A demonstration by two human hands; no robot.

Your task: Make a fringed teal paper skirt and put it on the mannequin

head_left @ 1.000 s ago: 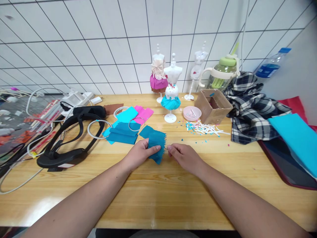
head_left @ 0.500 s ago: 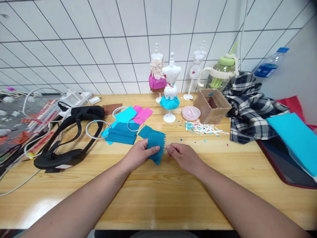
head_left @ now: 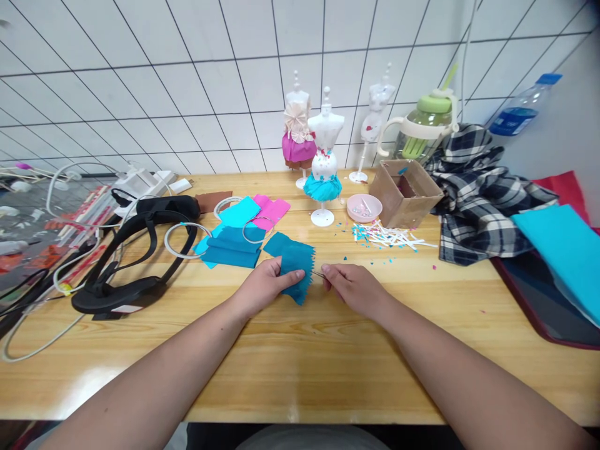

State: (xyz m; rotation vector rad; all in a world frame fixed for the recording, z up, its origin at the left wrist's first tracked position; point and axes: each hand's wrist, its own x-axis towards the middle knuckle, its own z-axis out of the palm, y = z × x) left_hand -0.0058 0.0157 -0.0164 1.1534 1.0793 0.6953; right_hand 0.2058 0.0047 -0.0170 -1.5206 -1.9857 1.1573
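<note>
Between the thumb and fingers of my left hand [head_left: 265, 284] is a dark teal fabric piece [head_left: 296, 262] with a jagged right edge. My right hand [head_left: 349, 286] pinches a thin metal tool [head_left: 318, 274], whose tip is at that jagged edge; its exact kind cannot be made out. Behind them stands a white mannequin [head_left: 327, 128] in a turquoise skirt. Folded dark teal fabric [head_left: 230, 247] lies to the left, with a light turquoise piece [head_left: 239, 211] and a pink piece [head_left: 276, 210] beside it.
White and blue paper scraps [head_left: 382, 234] lie near a pink dish [head_left: 364, 207] and a cardboard box [head_left: 405, 194]. Two more mannequins stand behind. A black headset [head_left: 122, 294] and cables are on the left; plaid cloth [head_left: 478, 200] is on the right.
My right hand has shifted slightly right, and more of the thin tool shows between its fingers and the fabric. The camera view has moved a little.
</note>
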